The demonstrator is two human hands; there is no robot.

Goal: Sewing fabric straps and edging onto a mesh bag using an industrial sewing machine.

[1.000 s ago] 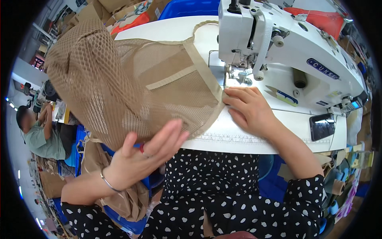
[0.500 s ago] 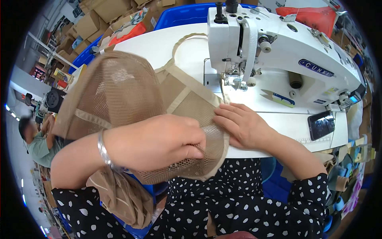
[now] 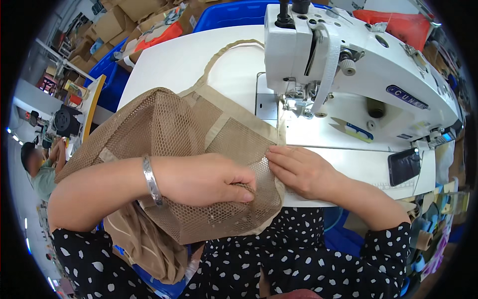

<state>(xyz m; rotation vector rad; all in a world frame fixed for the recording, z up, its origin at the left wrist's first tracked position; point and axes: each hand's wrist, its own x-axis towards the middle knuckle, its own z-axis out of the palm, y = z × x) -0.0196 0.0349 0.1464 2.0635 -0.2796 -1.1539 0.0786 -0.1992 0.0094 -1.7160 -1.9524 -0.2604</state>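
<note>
A tan mesh piece (image 3: 239, 137) with beige fabric bands spreads across the table front, one edge running up to the presser foot (image 3: 297, 103) of a white sewing machine (image 3: 368, 65). My left hand (image 3: 209, 180), with a silver bracelet at the wrist, pinches a fold of the mesh between thumb and fingers. Flat on the right edge of the piece, just in front of the needle area, lies my right hand (image 3: 306, 172), fingers stretched out; its thumb is hidden. A curved beige strap (image 3: 219, 56) loops from the back of the piece.
Blue-handled thread snips (image 3: 356, 132) and a dark thread spool (image 3: 376, 107) lie under the machine arm. A black phone (image 3: 404, 167) rests at the right. Brown fabric (image 3: 144, 239) hangs over a blue bin at lower left. Another person (image 3: 45, 164) sits far left.
The mesh bulk at the left has sunk and spread lower. My left forearm has shifted slightly left and my right hand slightly down. The view has tilted a little.
</note>
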